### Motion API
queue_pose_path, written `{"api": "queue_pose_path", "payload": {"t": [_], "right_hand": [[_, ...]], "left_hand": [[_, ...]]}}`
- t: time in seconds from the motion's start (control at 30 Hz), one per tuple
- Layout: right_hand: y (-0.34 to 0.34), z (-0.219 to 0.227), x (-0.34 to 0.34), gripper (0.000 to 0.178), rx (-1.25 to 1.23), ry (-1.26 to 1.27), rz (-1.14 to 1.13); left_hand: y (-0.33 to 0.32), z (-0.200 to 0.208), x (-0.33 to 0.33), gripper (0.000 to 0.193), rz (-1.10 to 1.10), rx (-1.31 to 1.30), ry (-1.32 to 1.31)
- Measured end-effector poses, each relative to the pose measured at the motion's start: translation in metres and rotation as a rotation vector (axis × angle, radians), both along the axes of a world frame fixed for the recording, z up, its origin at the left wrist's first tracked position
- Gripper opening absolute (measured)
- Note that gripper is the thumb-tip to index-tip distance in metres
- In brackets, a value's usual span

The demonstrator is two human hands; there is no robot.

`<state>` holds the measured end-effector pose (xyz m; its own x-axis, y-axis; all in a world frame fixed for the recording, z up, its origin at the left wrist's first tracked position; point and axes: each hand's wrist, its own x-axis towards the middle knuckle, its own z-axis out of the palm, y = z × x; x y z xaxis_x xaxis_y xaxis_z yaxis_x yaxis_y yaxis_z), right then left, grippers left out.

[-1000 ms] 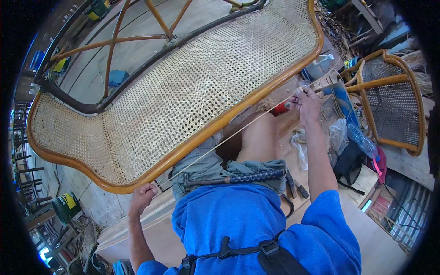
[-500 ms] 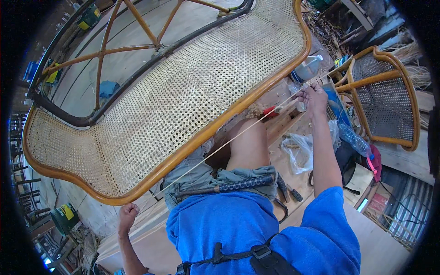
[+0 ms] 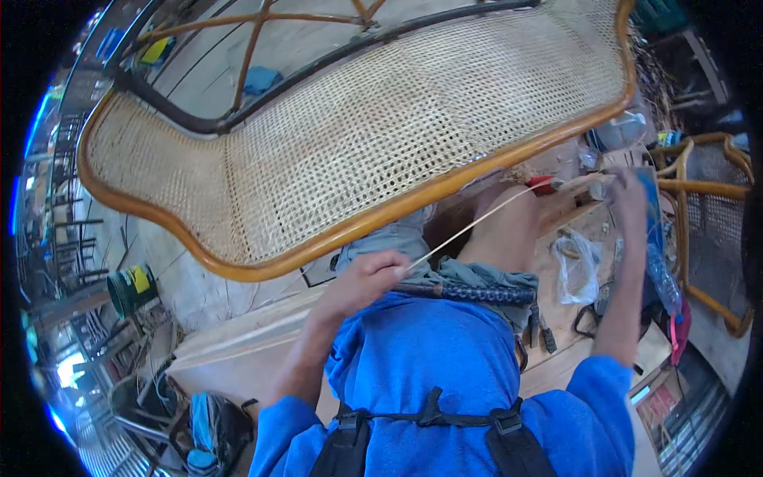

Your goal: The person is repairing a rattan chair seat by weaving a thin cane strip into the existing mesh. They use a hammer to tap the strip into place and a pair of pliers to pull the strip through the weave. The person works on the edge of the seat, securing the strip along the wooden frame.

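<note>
Left hand [image 3: 366,281] has swung inward toward the lap since the earlier frame, fingers curled closed around a pale cane strand [image 3: 469,226] running toward two o'clock and the right hand [image 3: 626,195], too blurry to tell its grip. Woven panel [image 3: 358,151] sits at the nearer left hand's twelve o'clock, long axis roughly eight-to-two.

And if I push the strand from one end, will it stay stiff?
Probably not: the strand is long and thin, so it would likely buckle. Being so narrow, it should feel light. Its slight curve hints at flexibility.
</note>
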<state>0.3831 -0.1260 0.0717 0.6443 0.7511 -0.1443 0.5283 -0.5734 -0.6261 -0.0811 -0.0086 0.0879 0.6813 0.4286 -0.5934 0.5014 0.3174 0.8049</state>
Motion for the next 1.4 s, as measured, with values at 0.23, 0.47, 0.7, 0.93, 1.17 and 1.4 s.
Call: {"api": "queue_pose_path", "payload": {"t": [0.23, 0.47, 0.7, 0.93, 1.17, 1.4], "right_hand": [[0.010, 0.006, -0.234, 0.019, -0.033, 0.983, 0.169], [0.028, -0.014, -0.192, 0.021, 0.320, 0.748, -0.120], [0.026, -0.014, -0.113, 0.022, 0.131, 0.197, -0.146], [-0.035, -0.020, 0.069, 0.035, 0.070, -0.414, -0.199], [0.011, 0.013, -0.016, 0.025, -0.199, -0.248, 0.277], [0.032, -0.015, -0.196, 0.016, -0.040, 0.081, 0.922]], "left_hand": [[-0.005, -0.019, 0.041, 0.018, -0.011, 0.016, -0.265], [0.007, -0.035, 0.006, 0.027, -0.316, 0.335, -0.059], [0.006, -0.022, -0.084, 0.034, -0.240, 0.185, 0.295], [0.006, -0.027, -0.104, 0.036, -0.206, 0.468, 0.387], [-0.023, -0.038, 0.025, 0.030, -0.232, 0.667, 0.137], [0.000, -0.016, 0.057, 0.024, -0.279, 0.802, 0.118]]}}
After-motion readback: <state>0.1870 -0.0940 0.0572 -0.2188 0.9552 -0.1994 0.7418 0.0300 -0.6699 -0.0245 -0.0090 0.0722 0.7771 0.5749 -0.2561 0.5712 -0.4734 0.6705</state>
